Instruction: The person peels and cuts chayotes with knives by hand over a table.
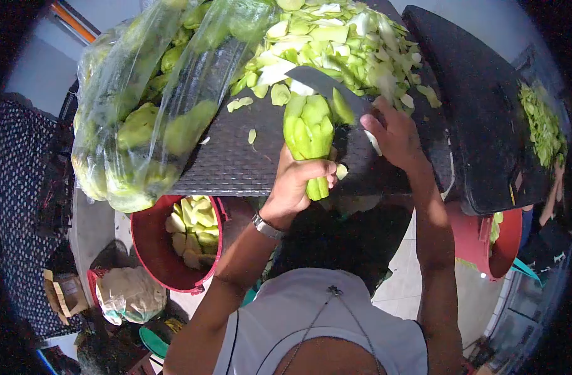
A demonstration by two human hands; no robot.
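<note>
Hazards, left to right: the clear bag (105, 131) bulges past the near edge of the dark woven surface (230, 169), close above the red bucket (150, 253); its own weight could, I judge, drag it over. To its right, the faceted green vegetable (309, 128) stands nearly upright above that same edge; being freshly cut and probably wet, it could slip downward through the fingers. The knife (323, 82), level with the vegetable's top, could skid down the facets toward the holding thumb if the stroke ran long; a green slice (342, 107) beside the blade could hide its edge.

Pose, in the same order: the left hand (301, 178), with a wristwatch (267, 226) below it, reaches up and inward, its grip clamped around the vegetable's lower part, thumb laid across the front. The right hand (393, 132), forearm nearly straight, bends inward at the wrist; its grip is closed on the knife's handle, the blade pointing left before the heaped peelings (336, 50)
</note>
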